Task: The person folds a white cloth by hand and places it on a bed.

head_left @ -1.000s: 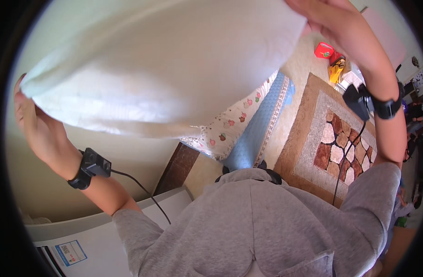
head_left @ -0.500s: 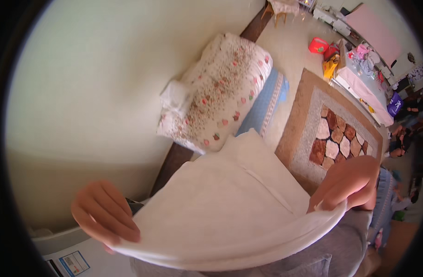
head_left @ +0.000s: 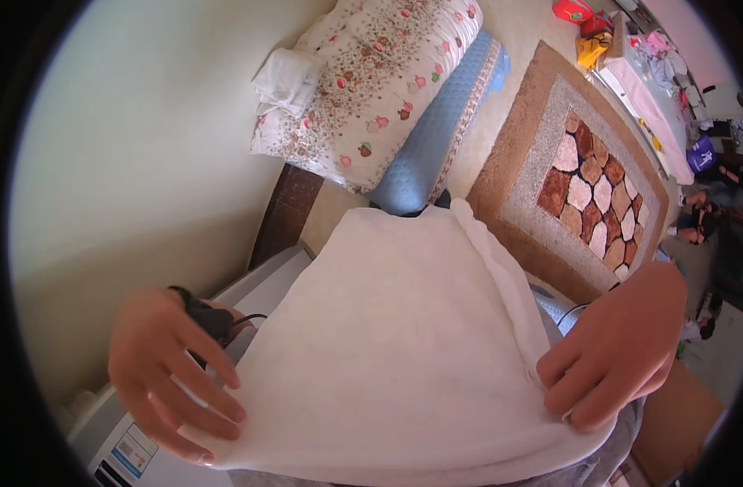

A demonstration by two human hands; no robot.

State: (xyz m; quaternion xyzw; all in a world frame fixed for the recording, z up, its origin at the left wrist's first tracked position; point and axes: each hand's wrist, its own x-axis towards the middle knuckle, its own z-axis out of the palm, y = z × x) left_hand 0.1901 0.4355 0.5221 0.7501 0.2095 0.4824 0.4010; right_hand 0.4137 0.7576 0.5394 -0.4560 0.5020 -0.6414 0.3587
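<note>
A plain white cloth [head_left: 404,349] is spread across the space in front of me, over my lap. Its right side has a rolled or folded edge. My left hand [head_left: 172,377] is at the near left corner, fingers somewhat parted and fingertips on the fabric; the thumb is mostly hidden. A dark band circles that wrist. At the near right corner, my right hand [head_left: 615,349] has its fingers curled down and pinches the cloth's edge.
Beyond the cloth lies a flower-printed bedding bundle [head_left: 371,89] with a crumpled white cloth [head_left: 288,79] on it, over blue quilted bedding [head_left: 420,154]. To the right is a brown patterned rug [head_left: 509,162]. A whitish appliance [head_left: 164,430] stands at lower left. Several people are at far right.
The cloth has gone from bunched and slanting to flatter and wider. My left hand's fingers have spread more. The view has tilted down, so the bedding and rug sit higher.
</note>
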